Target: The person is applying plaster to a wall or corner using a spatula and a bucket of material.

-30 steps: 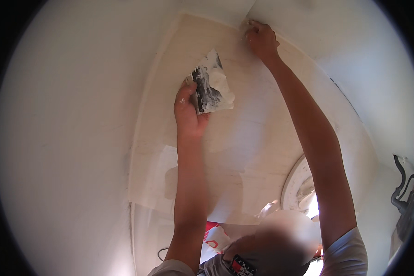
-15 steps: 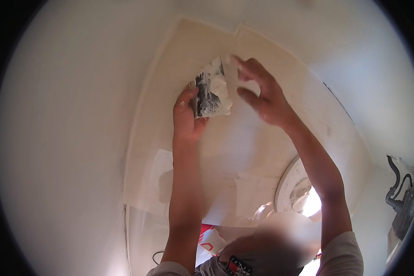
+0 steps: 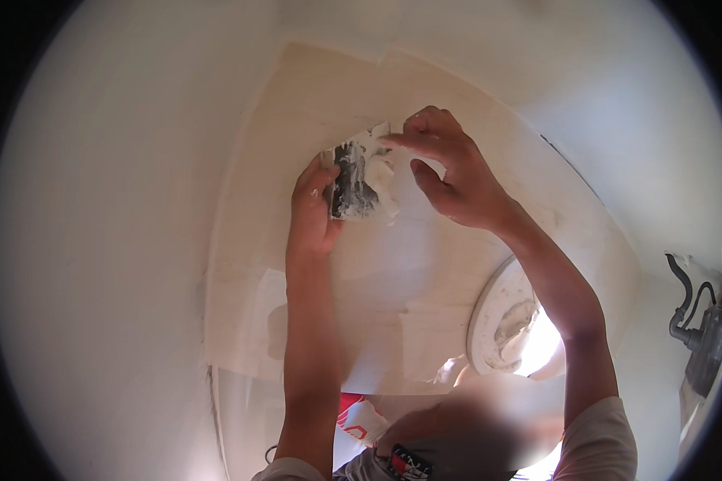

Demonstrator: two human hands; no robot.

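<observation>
My left hand [image 3: 313, 204] grips a flat, dark, roughly four-sided plate [image 3: 350, 183] by its left edge. The thumb lies on the plate's face, and the other fingers go behind it, mostly hidden. Thick white paste [image 3: 379, 172] is smeared over the right side and top of the plate. Close on the right is my right hand [image 3: 453, 172], with nothing visible in its grasp. Its index finger points left and reaches the paste near the upper right edge. The thumb stands apart, while the other fingers are bent.
Behind the hands spreads a beige panel [image 3: 425, 264] bordered by pale walls [image 3: 120, 240]. A round, pale-rimmed thing [image 3: 483, 321] with a bright patch is at lower right. Dark grey pipework [image 3: 680, 301] joins a grey box [image 3: 712, 345] at far right. Red-and-white material [image 3: 361, 417] shows low down.
My right index finger has come to the paste on the plate, from just off its upper right edge. The left hand and plate sit slightly lower and further left in view.
</observation>
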